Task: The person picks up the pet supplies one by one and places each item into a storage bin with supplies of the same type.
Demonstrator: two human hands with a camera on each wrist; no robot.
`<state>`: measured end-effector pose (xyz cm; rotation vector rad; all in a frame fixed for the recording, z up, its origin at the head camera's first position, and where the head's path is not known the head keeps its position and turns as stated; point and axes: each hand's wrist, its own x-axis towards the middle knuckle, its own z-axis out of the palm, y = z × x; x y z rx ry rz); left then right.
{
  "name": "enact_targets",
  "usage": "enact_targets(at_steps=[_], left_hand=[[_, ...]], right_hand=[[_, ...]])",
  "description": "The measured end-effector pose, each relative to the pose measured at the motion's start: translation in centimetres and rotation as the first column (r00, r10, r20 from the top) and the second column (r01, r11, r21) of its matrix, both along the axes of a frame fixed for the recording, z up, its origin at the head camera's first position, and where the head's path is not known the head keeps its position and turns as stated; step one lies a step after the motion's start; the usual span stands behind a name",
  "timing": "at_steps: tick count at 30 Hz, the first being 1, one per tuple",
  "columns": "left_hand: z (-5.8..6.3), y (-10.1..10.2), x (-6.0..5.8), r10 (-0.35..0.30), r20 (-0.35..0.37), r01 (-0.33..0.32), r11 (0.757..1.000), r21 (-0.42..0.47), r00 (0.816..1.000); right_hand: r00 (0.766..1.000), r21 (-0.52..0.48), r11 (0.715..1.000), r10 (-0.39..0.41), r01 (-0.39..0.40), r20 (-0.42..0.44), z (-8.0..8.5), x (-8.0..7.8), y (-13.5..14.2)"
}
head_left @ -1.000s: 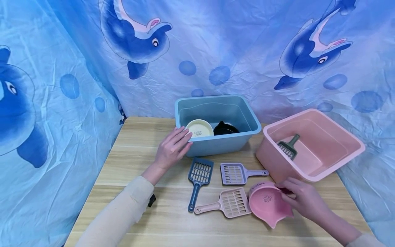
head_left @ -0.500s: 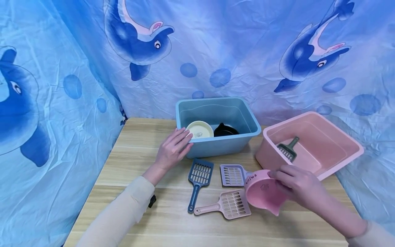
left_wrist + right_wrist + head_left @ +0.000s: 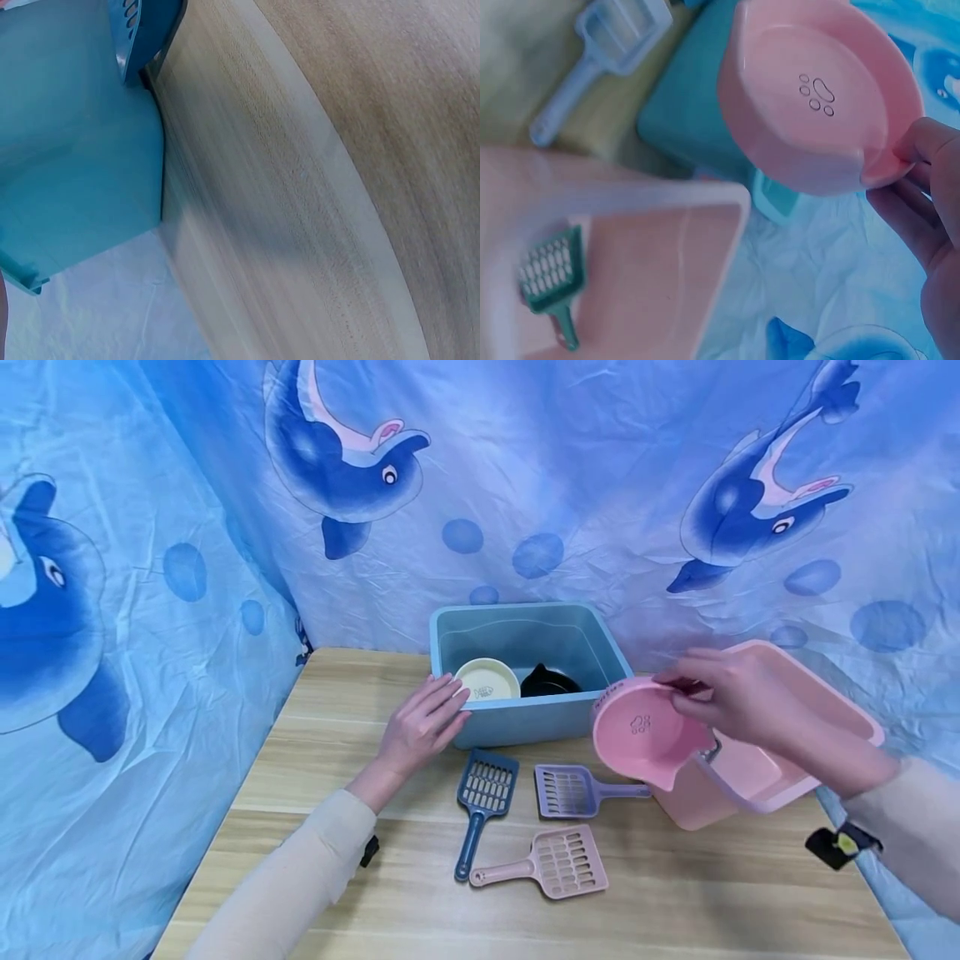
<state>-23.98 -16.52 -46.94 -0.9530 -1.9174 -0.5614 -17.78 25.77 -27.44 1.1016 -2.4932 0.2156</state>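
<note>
My right hand (image 3: 723, 697) pinches the rim of a pink cat-ear bowl (image 3: 641, 731) with a paw print and holds it tilted in the air, between the blue bin (image 3: 525, 718) and the pink bin (image 3: 780, 777). The right wrist view shows the pink bowl (image 3: 821, 94) held by my fingers (image 3: 926, 146) above the pink bin (image 3: 630, 262), where a green scoop (image 3: 551, 281) lies. My left hand (image 3: 423, 722) rests with straight fingers on the blue bin's front left corner. A cream bowl (image 3: 487, 679) and a black bowl (image 3: 549, 680) sit inside that bin.
Three slotted scoops lie on the wooden table (image 3: 300, 760) in front of the bins: a dark blue scoop (image 3: 480, 802), a lilac scoop (image 3: 573, 791) and a pink scoop (image 3: 547, 864). A blue dolphin-print cloth (image 3: 150, 527) hangs behind and at both sides.
My right hand has lifted the pink bowl off the table, up and away from me, to beside the pink bin's near corner. The left hand stays on the blue bin.
</note>
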Motion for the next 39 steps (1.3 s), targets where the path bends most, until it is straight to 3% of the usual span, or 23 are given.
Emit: enact_targets(at_steps=[3,5,10,17,22,25,28,34,39], left_hand=[[0.1,0.0,-0.1,-0.004,-0.011,0.004,1.0,-0.005,1.0],[0.1,0.0,-0.2,-0.004,-0.016,0.004,1.0,-0.01,1.0],[0.2,0.0,-0.5,-0.009,-0.026,0.008,1.0,-0.024,1.0],[0.5,0.3,-0.9,-0.015,-0.04,0.013,0.999,-0.046,0.999],[0.7,0.2,-0.9,-0.013,-0.05,0.011,0.999,-0.05,0.999],[0.8,0.0,-0.8,-0.009,-0.048,0.007,0.999,-0.051,0.999],[0.8,-0.1,-0.7,-0.002,-0.048,0.0,0.999,-0.05,0.999],[0.6,-0.2,-0.2,0.005,-0.051,-0.007,0.999,-0.047,0.999],[0.3,-0.3,0.3,0.017,-0.033,-0.018,0.999,-0.042,0.999]], right_hand=[[0.997,0.007,0.999,-0.053,0.052,0.059,1.2,-1.7,-0.2],[0.996,-0.006,0.999,-0.041,0.042,0.078,1.8,-2.8,-0.4],[1.0,-0.012,1.0,0.024,-0.023,0.017,2.9,-5.2,-0.9],[0.998,0.011,0.999,-0.045,0.045,0.046,4.2,-7.4,-2.4],[0.998,0.028,1.0,-0.013,0.012,0.053,4.6,-10.1,-4.3],[0.997,0.02,0.999,0.024,-0.025,0.078,4.2,-12.1,-5.7],[0.987,0.026,0.999,0.019,-0.024,0.158,3.5,-14.1,-7.0],[0.933,0.101,0.995,-0.046,0.011,0.356,0.9,-17.4,-8.9],[0.901,0.169,0.986,-0.083,0.011,0.426,-1.6,-19.3,-10.0]])
